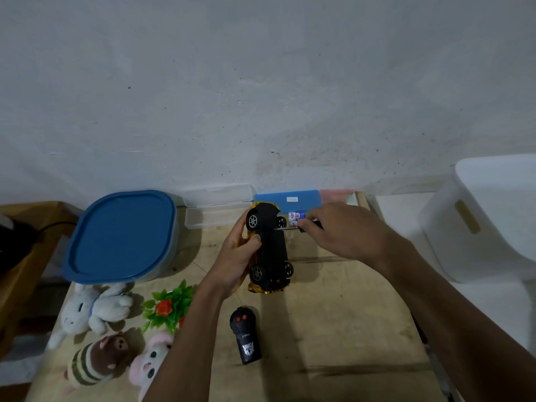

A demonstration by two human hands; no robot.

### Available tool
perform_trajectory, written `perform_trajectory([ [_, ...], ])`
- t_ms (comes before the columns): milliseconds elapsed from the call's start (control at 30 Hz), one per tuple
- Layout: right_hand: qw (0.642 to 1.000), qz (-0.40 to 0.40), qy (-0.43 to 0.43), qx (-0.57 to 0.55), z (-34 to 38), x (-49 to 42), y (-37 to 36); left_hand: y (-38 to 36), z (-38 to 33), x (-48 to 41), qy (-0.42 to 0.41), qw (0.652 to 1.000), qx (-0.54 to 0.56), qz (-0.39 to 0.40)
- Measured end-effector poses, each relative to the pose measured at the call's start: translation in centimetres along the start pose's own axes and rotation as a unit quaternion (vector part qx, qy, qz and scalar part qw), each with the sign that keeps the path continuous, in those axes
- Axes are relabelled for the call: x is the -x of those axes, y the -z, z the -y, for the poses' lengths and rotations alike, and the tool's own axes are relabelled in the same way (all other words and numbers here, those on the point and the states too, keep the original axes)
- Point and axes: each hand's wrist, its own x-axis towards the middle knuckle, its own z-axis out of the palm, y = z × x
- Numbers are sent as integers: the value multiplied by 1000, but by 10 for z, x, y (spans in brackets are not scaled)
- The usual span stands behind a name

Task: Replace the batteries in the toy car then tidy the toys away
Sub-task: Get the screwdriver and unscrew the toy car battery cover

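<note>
Toy car (269,245), yellow-bodied and turned on its side with the black underside showing, sits gripped in the left hand (236,256) above a wooden table (333,314). The right hand (339,230) clasps a screwdriver (285,228), tip against the chassis. A lidded blue container (121,236), contents hidden, stands left; a clear case (217,206), a blue case (287,197) and batteries (295,217) lie behind. A black remote (246,335), plush toys (95,311) and a plastic plant (169,307) lie nearer.
</note>
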Motion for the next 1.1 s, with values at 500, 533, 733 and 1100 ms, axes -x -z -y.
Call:
perform_trajectory([
  [500, 995, 70, 28, 70, 3, -13, 16, 2, 2, -1, -2, 1000, -5, 4],
  [533, 994, 51, 37, 92, 4, -13, 17, 2, 2, -1, -2, 1000, -3, 4],
  [733, 992, -24, 89, 90, 6, -11, 20, 4, 4, -1, 6, 1000, 2, -3],
  [1100, 995, -22, 83, 50, 2, -7, 15, 4, 7, 0, 8, 1000, 5, 0],
])
